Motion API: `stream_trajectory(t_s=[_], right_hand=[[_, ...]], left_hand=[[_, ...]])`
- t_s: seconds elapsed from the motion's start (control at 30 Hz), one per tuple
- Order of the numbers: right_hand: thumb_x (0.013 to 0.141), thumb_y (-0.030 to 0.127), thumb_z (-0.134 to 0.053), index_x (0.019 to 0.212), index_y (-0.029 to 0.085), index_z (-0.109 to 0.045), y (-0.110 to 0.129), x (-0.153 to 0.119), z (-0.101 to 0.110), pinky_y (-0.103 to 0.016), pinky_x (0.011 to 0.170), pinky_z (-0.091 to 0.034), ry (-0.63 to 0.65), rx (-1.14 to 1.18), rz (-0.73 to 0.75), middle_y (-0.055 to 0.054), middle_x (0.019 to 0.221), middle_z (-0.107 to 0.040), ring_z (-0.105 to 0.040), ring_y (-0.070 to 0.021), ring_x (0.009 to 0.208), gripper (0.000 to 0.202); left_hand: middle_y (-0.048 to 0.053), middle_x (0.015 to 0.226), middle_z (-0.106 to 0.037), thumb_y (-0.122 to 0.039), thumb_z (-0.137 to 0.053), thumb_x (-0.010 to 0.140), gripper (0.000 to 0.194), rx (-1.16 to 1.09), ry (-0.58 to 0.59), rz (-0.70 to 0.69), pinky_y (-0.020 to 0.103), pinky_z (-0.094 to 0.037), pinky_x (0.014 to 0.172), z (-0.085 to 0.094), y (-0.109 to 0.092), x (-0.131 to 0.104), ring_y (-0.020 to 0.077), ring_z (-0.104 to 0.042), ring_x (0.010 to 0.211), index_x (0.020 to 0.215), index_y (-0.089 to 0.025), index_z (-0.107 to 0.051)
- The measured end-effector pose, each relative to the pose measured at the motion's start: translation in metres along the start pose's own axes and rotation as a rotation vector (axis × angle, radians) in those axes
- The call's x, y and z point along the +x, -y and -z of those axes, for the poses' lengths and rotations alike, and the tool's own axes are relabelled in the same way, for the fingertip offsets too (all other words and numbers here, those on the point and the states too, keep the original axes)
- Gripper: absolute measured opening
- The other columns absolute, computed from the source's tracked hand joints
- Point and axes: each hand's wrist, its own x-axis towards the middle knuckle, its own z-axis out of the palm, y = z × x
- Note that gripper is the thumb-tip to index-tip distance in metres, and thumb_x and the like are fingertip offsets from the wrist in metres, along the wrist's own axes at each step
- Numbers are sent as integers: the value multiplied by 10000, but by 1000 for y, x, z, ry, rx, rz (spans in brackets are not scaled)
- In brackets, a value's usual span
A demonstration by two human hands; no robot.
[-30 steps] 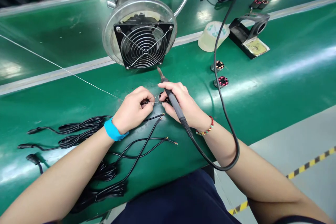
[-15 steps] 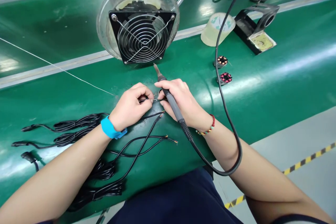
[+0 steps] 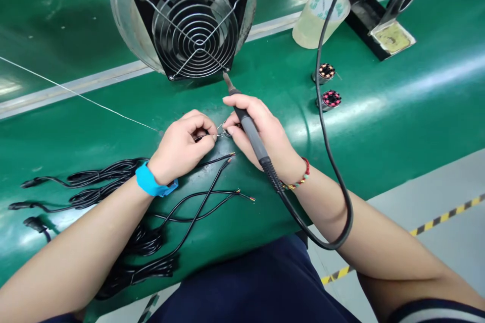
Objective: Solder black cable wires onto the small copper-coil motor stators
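My left hand [image 3: 184,145] is closed, pinching a thin black cable whose wire ends [image 3: 220,135] poke out toward the other hand. In my right hand [image 3: 263,133] lies a soldering iron [image 3: 253,136], its tip pointing up and away, just below the fan's lower right corner. The thumb and forefinger of that hand also pinch a small part that is mostly hidden, close against the wire ends. Below the hands, black cables [image 3: 197,214] with stripped ends lie on the green table [image 3: 242,227].
A grilled fan [image 3: 199,43] stands beyond the hands. To the right are two small wound coils [image 3: 330,99], a tape roll [image 3: 316,20] and an iron stand [image 3: 392,40]. Coiled cables [image 3: 94,179] lie left. The iron's cord [image 3: 322,116] arcs across the right side.
The view has shifted, so the fan looks larger and higher. Both hands keep their holds and remain close together, and the part in my right hand shows a little more.
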Motion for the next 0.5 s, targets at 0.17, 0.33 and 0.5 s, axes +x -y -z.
stream_trajectory(t_s=[0.17,0.33,0.5], right_hand=[[929,206,-522,1141,244,-570,13,-3,14,-371,898,-527,-116,13,24,-18,1129,-614,-616,-204,1022,220],[904,217,-568,879,234,-592,23,-7,23,-290,663,-533,-244,-43,70,14,841,-623,-617,-145,732,39],[921,267,-551,767,233,-572,20,-12,23,-252,535,-480,-307,-26,131,30,702,-584,-541,-103,562,160]], left_hand=[[-3,762,-566,-132,-539,709,81,3,-1,1,250,-385,593,-1,0,1,99,-477,637,691,-174,-606],[3,765,-573,-135,-538,707,79,39,-8,18,251,-381,598,-2,-2,2,103,-471,644,680,-173,-600],[7,757,-573,-114,-540,703,84,27,-8,7,254,-384,602,-3,-2,2,105,-474,649,668,-171,-590]])
